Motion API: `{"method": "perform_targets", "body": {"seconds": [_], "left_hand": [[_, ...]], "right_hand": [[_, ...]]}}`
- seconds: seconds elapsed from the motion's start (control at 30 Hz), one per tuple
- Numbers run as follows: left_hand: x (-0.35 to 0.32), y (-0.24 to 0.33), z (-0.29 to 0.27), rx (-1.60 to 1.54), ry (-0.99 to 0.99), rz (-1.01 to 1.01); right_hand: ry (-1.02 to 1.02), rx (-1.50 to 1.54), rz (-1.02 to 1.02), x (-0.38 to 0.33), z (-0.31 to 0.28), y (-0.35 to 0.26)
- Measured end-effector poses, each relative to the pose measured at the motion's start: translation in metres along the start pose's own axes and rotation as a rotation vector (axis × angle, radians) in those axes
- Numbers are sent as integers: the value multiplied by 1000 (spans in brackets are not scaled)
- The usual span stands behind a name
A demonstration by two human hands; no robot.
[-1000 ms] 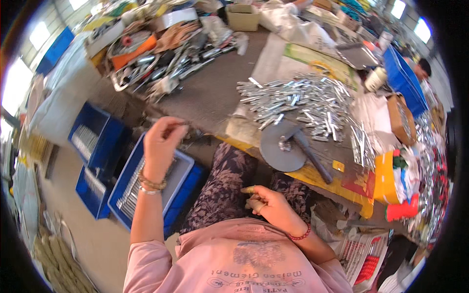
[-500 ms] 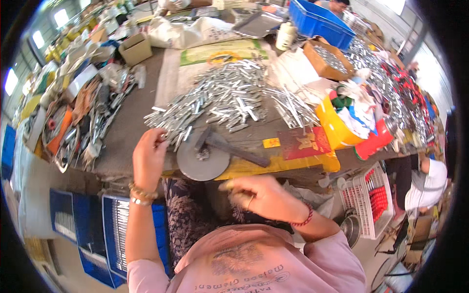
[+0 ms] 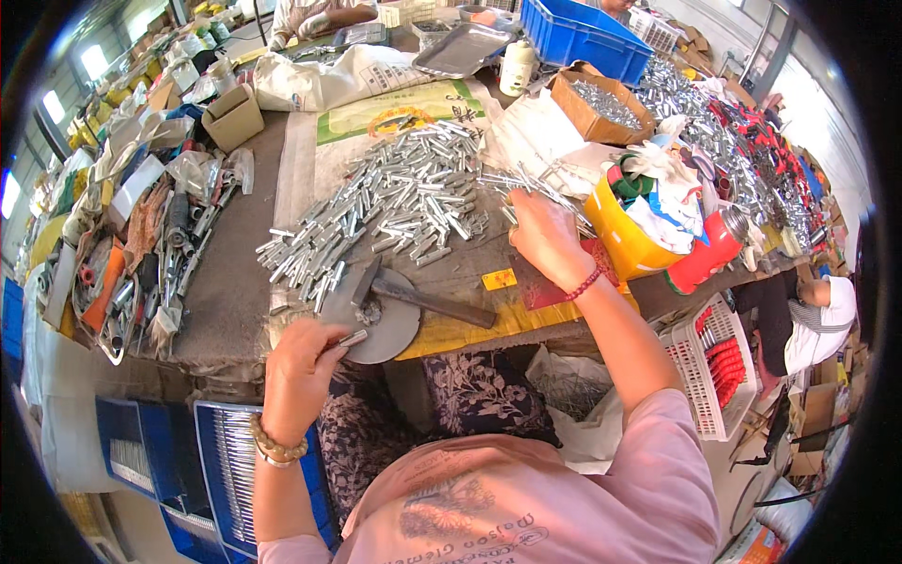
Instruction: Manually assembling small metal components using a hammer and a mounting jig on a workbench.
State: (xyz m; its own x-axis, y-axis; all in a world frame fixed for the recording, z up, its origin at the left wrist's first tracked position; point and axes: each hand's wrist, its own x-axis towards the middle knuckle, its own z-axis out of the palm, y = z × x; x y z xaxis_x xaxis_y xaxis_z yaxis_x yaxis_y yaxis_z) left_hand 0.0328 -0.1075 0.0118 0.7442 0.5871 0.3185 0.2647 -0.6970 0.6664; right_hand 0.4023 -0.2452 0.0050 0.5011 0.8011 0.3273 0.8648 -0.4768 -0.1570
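My left hand (image 3: 303, 369) is at the table's front edge, thumb and finger pinching a short silvery metal tube (image 3: 354, 338). Just beyond it lies a round grey plate (image 3: 390, 336), with a hammer (image 3: 437, 305) resting across it. My right hand (image 3: 547, 240) reaches over the table, its fingers bent down at a small pile of thin metal rods (image 3: 554, 184); the fingertips are partly hidden, so what they grip cannot be made out. A large heap of short metal tubes (image 3: 413, 193) spreads beyond the hammer.
Right of my right hand stand a yellow container (image 3: 620, 230) stuffed with cloths and a red flask (image 3: 705, 254). A cardboard box (image 3: 564, 99) of metal parts and a blue crate (image 3: 583, 42) are farther back. Tools crowd the left (image 3: 178, 226). Another person works at the far side.
My right hand has moved from over my lap, out and right to the thin rods. My left hand has come down nearer the table's edge, and a metal tube now shows in it.
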Motion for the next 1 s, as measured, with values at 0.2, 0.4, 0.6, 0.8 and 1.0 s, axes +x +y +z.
{"method": "perform_targets", "body": {"seconds": [0.2, 0.4, 0.6, 0.8, 1.0], "left_hand": [[1, 4, 2, 79, 7, 60], [1, 4, 9, 132, 62, 96], [-1, 4, 7, 173, 63, 48], [8, 16, 13, 165, 49, 103], [1, 8, 12, 177, 59, 65]], "right_hand": [[-59, 6, 30, -8, -6, 0], [-27, 161, 14, -19, -3, 16], [-88, 503, 132, -22, -31, -24], [-460, 1373, 24, -57, -20, -103], [-109, 774, -398, -69, -4, -121]]}}
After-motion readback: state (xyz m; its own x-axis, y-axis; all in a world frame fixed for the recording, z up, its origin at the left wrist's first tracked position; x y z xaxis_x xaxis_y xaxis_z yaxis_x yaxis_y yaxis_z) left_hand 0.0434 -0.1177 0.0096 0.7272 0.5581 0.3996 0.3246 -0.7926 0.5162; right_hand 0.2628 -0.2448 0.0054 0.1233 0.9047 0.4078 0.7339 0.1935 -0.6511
